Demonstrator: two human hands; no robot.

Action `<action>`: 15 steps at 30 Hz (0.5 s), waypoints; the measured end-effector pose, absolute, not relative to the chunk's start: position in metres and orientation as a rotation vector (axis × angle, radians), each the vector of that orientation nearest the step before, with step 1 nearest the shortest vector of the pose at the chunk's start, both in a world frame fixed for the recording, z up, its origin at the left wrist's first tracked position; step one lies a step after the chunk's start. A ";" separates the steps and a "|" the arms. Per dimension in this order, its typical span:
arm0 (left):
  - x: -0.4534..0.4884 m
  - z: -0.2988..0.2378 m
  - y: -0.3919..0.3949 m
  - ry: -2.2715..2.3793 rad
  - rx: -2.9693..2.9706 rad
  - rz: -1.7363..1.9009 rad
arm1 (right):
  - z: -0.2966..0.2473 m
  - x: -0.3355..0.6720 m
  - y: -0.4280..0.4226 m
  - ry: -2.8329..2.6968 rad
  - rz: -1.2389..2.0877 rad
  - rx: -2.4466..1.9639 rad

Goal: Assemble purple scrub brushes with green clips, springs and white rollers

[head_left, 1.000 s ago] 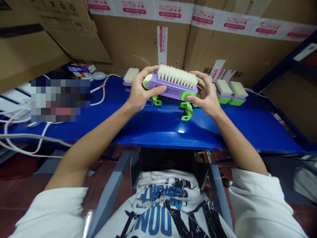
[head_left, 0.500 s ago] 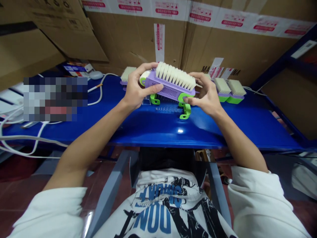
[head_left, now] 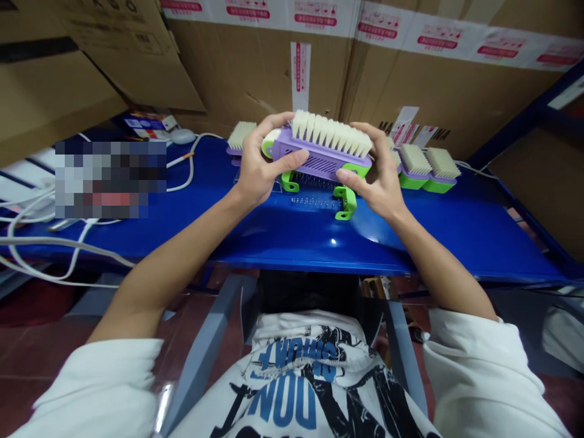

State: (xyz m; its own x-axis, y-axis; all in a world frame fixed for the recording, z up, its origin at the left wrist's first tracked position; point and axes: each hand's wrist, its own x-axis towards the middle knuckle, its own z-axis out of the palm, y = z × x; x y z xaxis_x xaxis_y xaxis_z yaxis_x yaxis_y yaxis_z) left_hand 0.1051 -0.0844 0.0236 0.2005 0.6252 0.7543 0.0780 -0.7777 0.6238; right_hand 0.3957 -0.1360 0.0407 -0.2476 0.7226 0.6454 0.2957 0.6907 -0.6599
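A purple brush with cream bristles [head_left: 319, 161] is held up over the table, bristles upward, its right end slightly lower. My left hand [head_left: 258, 164] is closed round its left end, by a white-and-green end piece [head_left: 268, 146], thumb on the slatted side. At the other end my right hand [head_left: 382, 173] grips it, the thumb against a green end piece [head_left: 354, 170] and the fingers behind. Below the brush, a green bracket [head_left: 349, 204] and another green bracket [head_left: 289, 181] lie on the table. Small shiny screw-like pieces [head_left: 314, 201] are scattered between them.
Similar brushes stand behind, one brush [head_left: 240, 135] at left and several at right, including a brush [head_left: 441, 170]. White cables [head_left: 73, 243] tangle over the blue table [head_left: 283, 243] at left. Cardboard boxes [head_left: 255, 67] wall off the back.
The brush has turned more level in my hands. My right fingers have closed further round its right end, and a thin pale piece that stuck out there no longer shows. The view has shifted slightly.
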 end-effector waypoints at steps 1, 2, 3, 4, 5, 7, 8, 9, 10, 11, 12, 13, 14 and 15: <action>0.106 0.023 -0.086 0.649 2.028 1.612 | 0.043 0.396 -0.138 -1.829 0.480 -0.796; 0.108 0.023 -0.087 0.645 2.030 1.611 | 0.045 0.397 -0.139 -1.825 0.472 -0.793; 0.108 0.023 -0.087 0.645 2.035 1.604 | 0.047 0.398 -0.140 -1.820 0.474 -0.795; 0.109 0.023 -0.088 0.655 2.047 1.594 | 0.048 0.398 -0.140 -1.817 0.484 -0.797; 0.110 0.023 -0.088 0.677 2.064 1.583 | 0.049 0.399 -0.139 -1.816 0.500 -0.800; 0.110 0.023 -0.088 0.733 2.109 1.584 | 0.047 0.399 -0.134 -1.825 0.526 -0.803; 0.110 0.023 -0.089 0.762 2.135 1.596 | 0.045 0.399 -0.132 -1.831 0.525 -0.801; 0.110 0.023 -0.091 0.793 2.159 1.615 | 0.043 0.399 -0.130 -1.835 0.508 -0.800; 0.110 0.023 -0.095 0.829 2.188 1.631 | 0.040 0.398 -0.129 -1.836 0.475 -0.802; 0.111 0.023 -0.100 0.870 2.224 1.632 | 0.037 0.397 -0.129 -1.834 0.429 -0.811; 0.111 0.024 -0.106 0.916 2.267 1.619 | 0.035 0.396 -0.129 -1.829 0.376 -0.829; 0.112 0.024 -0.113 0.964 2.312 1.592 | 0.033 0.396 -0.131 -1.821 0.325 -0.854; 0.113 0.024 -0.119 1.003 2.352 1.564 | 0.032 0.395 -0.133 -1.813 0.281 -0.881; 0.114 0.025 -0.125 1.026 2.382 1.547 | 0.031 0.395 -0.135 -1.803 0.246 -0.904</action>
State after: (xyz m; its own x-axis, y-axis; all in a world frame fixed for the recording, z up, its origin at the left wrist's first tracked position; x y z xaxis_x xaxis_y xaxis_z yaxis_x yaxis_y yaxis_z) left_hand 0.1143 -0.1248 0.0250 0.2470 0.5964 0.7638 0.4720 -0.7624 0.4427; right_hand 0.3950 -0.1349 0.0313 -0.1586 0.6789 0.7169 0.4620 0.6928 -0.5538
